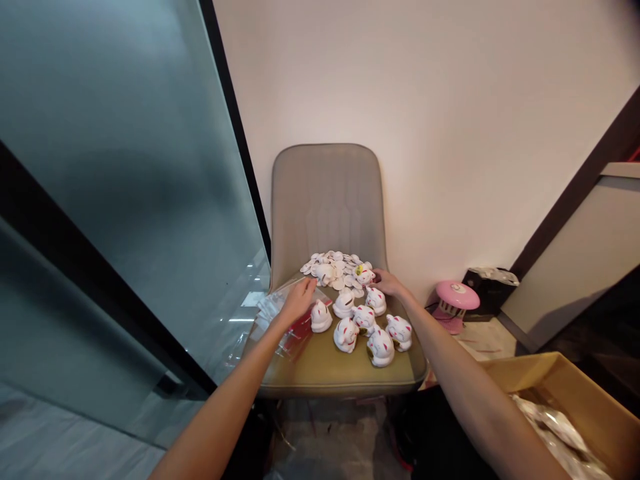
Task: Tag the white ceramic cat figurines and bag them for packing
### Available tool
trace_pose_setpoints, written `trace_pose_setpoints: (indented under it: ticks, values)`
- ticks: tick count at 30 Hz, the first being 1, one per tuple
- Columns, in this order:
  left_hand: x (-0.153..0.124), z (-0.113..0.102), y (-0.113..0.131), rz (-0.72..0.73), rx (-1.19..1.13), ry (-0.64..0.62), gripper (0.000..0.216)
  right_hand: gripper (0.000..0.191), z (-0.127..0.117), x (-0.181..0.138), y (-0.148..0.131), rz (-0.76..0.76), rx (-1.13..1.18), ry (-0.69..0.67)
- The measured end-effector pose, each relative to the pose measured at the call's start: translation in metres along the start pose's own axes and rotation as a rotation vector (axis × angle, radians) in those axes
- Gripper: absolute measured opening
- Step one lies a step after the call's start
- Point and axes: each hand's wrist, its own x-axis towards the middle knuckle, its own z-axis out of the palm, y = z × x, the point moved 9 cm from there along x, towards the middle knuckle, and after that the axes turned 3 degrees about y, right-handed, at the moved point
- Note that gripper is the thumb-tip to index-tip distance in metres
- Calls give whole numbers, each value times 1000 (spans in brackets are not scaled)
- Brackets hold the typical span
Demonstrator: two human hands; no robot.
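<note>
Several small white cat figurines (pixel 367 327) with red marks stand on the seat of a beige padded chair (pixel 325 200). Behind them lies a heap of white round discs (pixel 334 267). My left hand (pixel 299 300) rests with fingers stretched over a stack of clear plastic bags (pixel 280 320) with red strips at the seat's left edge. My right hand (pixel 387 282) reaches to a cat figurine (pixel 364 275) at the heap's right side, fingers curled at it; whether they grip it is unclear.
A frosted glass panel with a dark frame (pixel 125 200) stands on the left, a plain wall behind. On the floor right of the chair sit a pink round device (pixel 456 297) and a black box (pixel 490 287). An open cardboard box (pixel 565 407) with wrapped items is at lower right.
</note>
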Motion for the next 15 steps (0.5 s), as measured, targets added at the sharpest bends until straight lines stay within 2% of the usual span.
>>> trace_pose_setpoints:
  ticks: [5, 11, 15]
  values:
    - [-5, -3, -5, 7, 13, -6, 47, 41, -3, -2, 8, 34, -10, 39]
    - [-5, -11, -17, -15, 47, 8, 43, 52, -13, -3, 12, 31, -22, 114]
    - [-8, -18, -19, -27, 54, 45, 43, 33, -17, -2, 15, 16, -9, 153]
